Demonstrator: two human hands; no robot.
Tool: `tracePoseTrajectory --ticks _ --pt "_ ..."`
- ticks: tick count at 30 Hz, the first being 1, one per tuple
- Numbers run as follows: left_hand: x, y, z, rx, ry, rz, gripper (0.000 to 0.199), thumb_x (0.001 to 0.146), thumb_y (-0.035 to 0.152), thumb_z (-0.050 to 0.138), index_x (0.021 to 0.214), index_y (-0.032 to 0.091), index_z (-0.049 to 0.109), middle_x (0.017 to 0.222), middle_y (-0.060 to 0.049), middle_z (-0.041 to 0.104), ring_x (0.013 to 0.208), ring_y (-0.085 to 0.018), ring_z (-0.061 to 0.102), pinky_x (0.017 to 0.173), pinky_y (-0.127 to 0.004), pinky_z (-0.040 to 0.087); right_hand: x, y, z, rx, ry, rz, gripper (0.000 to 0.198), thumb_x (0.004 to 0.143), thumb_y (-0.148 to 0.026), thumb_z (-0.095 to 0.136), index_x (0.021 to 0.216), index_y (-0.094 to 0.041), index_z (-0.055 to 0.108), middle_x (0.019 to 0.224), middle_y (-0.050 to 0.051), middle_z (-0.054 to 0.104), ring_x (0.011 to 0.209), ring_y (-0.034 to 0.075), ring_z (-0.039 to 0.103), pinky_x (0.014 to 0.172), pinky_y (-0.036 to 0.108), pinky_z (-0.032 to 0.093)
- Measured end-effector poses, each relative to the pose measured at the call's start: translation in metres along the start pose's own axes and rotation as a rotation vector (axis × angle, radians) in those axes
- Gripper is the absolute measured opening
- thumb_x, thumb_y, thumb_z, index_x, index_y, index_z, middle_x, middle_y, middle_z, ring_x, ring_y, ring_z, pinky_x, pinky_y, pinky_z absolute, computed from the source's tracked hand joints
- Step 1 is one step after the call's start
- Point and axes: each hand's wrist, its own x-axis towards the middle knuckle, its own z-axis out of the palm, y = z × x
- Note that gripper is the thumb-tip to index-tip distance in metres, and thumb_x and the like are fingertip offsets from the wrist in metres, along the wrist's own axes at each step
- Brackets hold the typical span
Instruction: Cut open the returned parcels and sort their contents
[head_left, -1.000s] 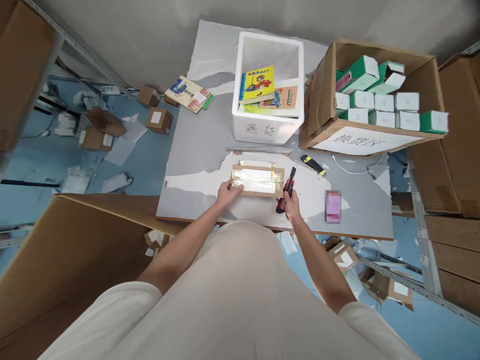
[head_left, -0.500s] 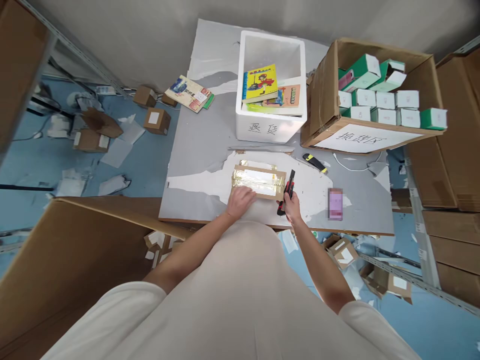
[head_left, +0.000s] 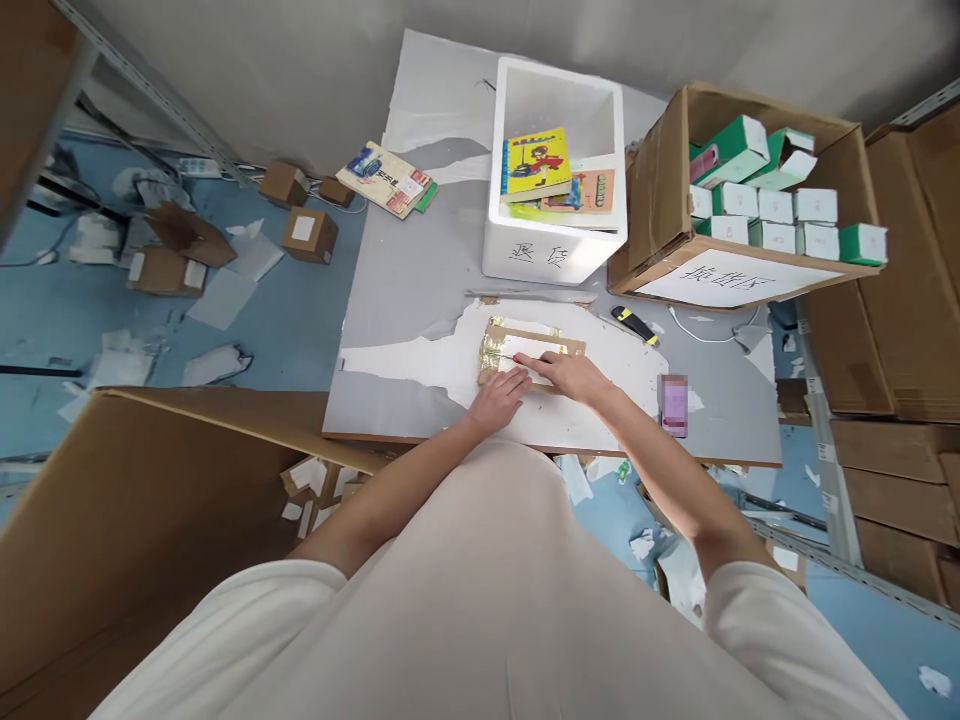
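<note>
A flat cardboard parcel (head_left: 491,350) with shiny gold tape and a white label lies on the white-surfaced patch near the table's front. My left hand (head_left: 501,400) rests flat on the parcel's near edge, fingers stretched out side by side. Over the parcel's middle, my right hand (head_left: 566,375) is closed around a utility knife (head_left: 517,357); just a bit of its red body shows beyond the fingers, and its blade points left at the taped end. The rest of the knife is hidden under the hand. Another utility knife (head_left: 634,326), black and yellow, lies behind to the right.
Behind stands a white foam box (head_left: 551,250) with books. Right of it, an open carton (head_left: 652,215) holds several green-and-white boxes. Books (head_left: 386,180) lie at the table's left, a pink phone (head_left: 674,405) at right. A large open carton (head_left: 187,480) flanks me; cartons and paper litter the floor.
My right hand has brought the utility knife from beside the parcel's right end onto its top, moving left. My left hand still lies on the near edge. The view has shifted slightly.
</note>
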Motion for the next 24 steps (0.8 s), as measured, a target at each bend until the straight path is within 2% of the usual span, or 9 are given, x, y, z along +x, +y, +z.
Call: tracePoseTrajectory --ticks 2,6,10,14,17,21,24 --pt "0.0 -0.001 -0.001 -0.008 -0.014 0.015 0.05 0.088 0.018 0.049 0.138 0.016 0.047 0.142 -0.016 0.052 0.14 -0.028 0.038 0.112 -0.05 0.034 0.009 -0.008 -0.007 -0.102 -0.053 -0.004 0.063 0.096 -0.017 0.037 0.153 -0.04 0.021 0.11 0.009 0.062 0.084 0.019 0.064 0.064 0.024 0.038" --pt "0.0 -0.002 -0.004 -0.009 -0.032 0.031 0.052 0.086 0.018 0.052 0.138 0.015 0.047 0.143 -0.016 0.051 0.141 -0.029 0.037 0.111 -0.051 0.034 0.017 -0.016 -0.01 -0.165 -0.077 0.001 0.059 0.098 -0.027 0.038 0.152 -0.041 0.022 0.112 0.011 0.062 0.081 0.02 0.065 0.066 0.026 0.039" --pt "-0.001 -0.004 -0.001 0.022 -0.023 0.036 0.051 0.087 0.019 0.053 0.137 0.013 0.047 0.144 -0.016 0.05 0.14 -0.029 0.039 0.11 -0.049 0.035 0.006 -0.005 -0.012 -0.215 -0.121 0.045 0.057 0.097 -0.023 0.038 0.15 -0.04 0.029 0.11 0.013 0.065 0.081 0.021 0.067 0.069 0.029 0.041" --pt "-0.001 -0.006 0.005 0.03 0.04 0.03 0.044 0.092 0.013 0.043 0.135 0.016 0.052 0.14 -0.014 0.055 0.137 -0.026 0.043 0.109 -0.046 0.038 -0.037 0.031 -0.008 -0.291 -0.194 0.114 0.07 0.09 -0.009 0.04 0.15 -0.044 0.027 0.108 0.012 0.066 0.076 0.02 0.067 0.063 0.028 0.04" --pt "0.001 -0.008 0.01 0.029 0.071 0.02 0.047 0.091 0.004 0.035 0.132 0.018 0.055 0.136 -0.012 0.059 0.136 -0.023 0.046 0.107 -0.043 0.039 -0.077 0.056 0.001 -0.329 -0.204 0.194 0.077 0.086 -0.005 0.041 0.15 -0.044 0.026 0.101 0.011 0.066 0.066 0.018 0.065 0.058 0.027 0.038" --pt "0.006 -0.007 0.009 0.02 0.058 0.009 0.048 0.09 0.003 0.036 0.13 0.019 0.057 0.134 -0.011 0.06 0.134 -0.023 0.048 0.106 -0.042 0.039 -0.112 0.073 0.015 -0.316 -0.145 0.231 0.083 0.08 -0.002 0.043 0.15 -0.043 0.026 0.097 0.011 0.066 0.064 0.018 0.063 0.054 0.026 0.036" --pt "0.009 -0.003 0.005 0.007 0.04 -0.025 0.047 0.091 0.005 0.036 0.128 0.021 0.059 0.132 -0.011 0.062 0.132 -0.023 0.05 0.105 -0.044 0.039 -0.133 0.082 0.029 -0.143 -0.045 0.275 0.075 0.082 -0.007 0.045 0.147 -0.043 0.035 0.096 0.01 0.067 0.065 0.018 0.061 0.053 0.026 0.038"
